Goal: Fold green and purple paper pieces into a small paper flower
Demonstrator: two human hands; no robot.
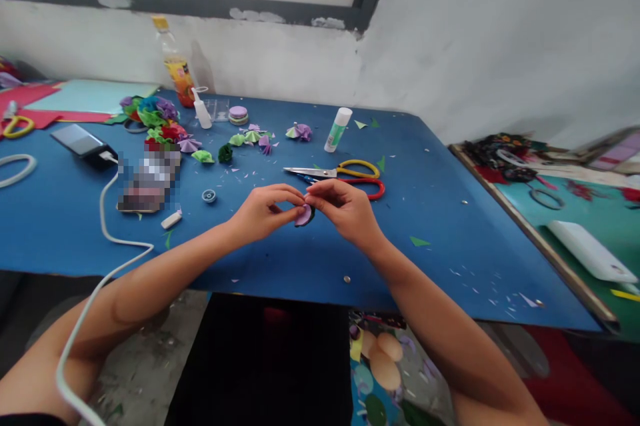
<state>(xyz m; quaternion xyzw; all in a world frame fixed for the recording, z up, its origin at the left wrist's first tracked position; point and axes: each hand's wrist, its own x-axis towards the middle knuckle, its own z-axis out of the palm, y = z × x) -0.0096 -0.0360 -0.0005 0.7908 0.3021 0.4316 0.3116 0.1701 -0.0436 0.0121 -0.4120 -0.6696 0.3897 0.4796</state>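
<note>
Purple paper, folded into a small rounded fan (303,215) with a dark green piece tucked behind it, is sitting pinched between both hands just above the blue table top (450,213). The left hand (263,211) is closing thumb and forefinger on the fan's left edge, while the right hand (345,209) is gripping its upper right edge with curled fingertips, so both grips are shut on the same piece. Judging by this, the person is pressing or shaping the folds, and the next move likely calls for a steady pinch so the pleats do not spring apart. Just beyond the grip, yellow-handled scissors (335,171) and red-handled scissors (367,187) are lying side by side. Farther beyond them, a white glue stick with a green band (338,129) is resting tilted, and more folded paper fans (250,139) are lying beyond and to the left.
</note>
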